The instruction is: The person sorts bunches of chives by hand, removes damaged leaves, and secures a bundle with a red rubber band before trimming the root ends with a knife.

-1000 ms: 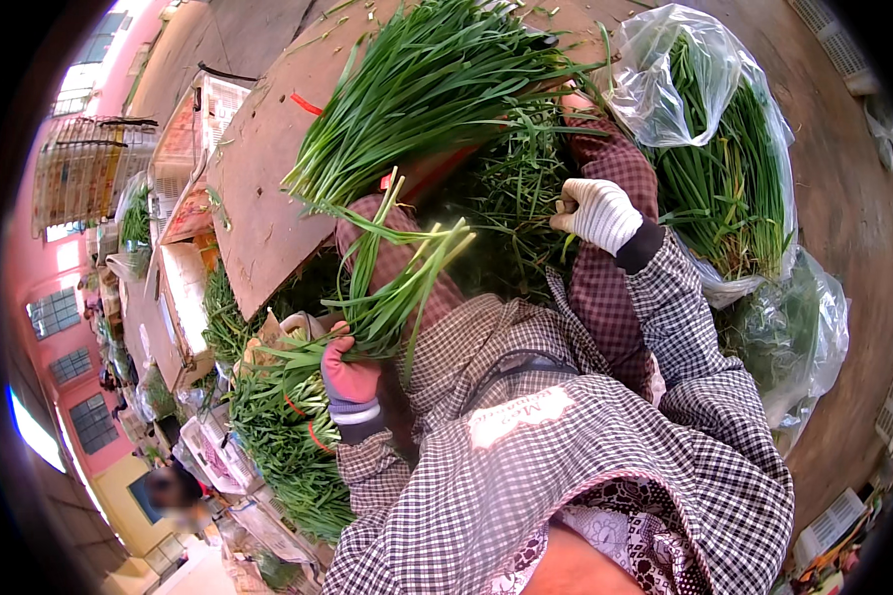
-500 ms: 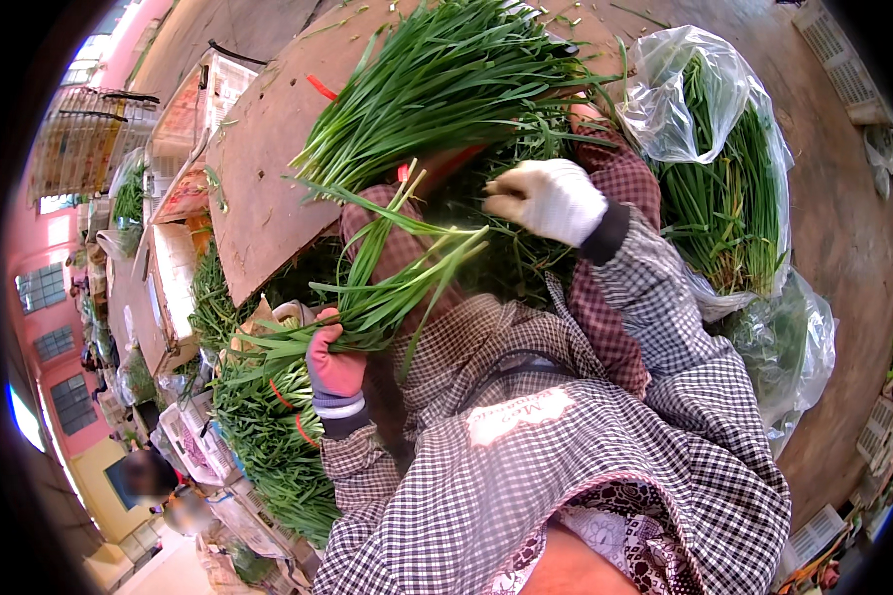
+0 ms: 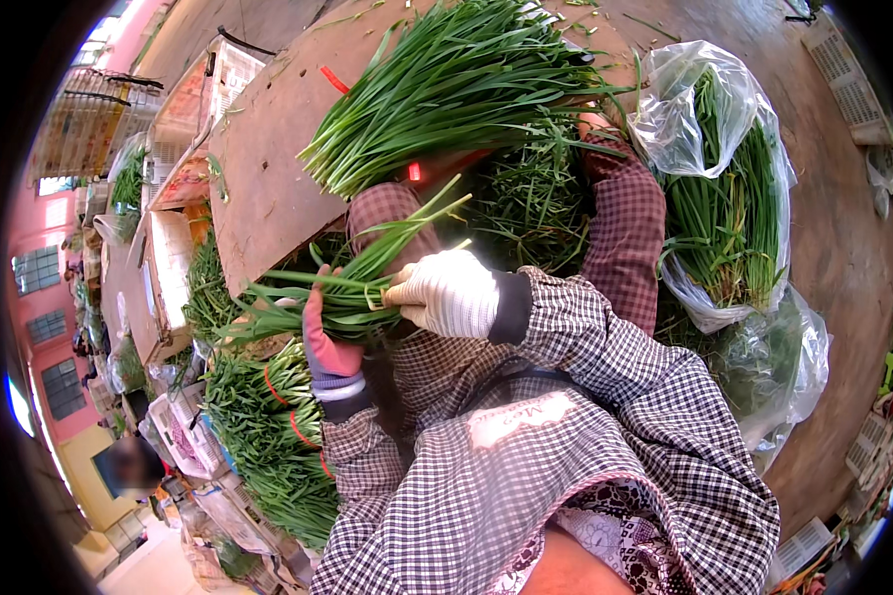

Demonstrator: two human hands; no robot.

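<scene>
One bunch in L hand & R hand (board edge nr).

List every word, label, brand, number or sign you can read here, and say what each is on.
I don't copy wording, so here is where lettering stands.
Pale patch on the checked smock: lettering, partly blurred; wording left out.
Box with reddish print, at left: too small to read.
Held leafy stalks: none visible.
Clear plastic bag, at right: none I can make out.
</scene>
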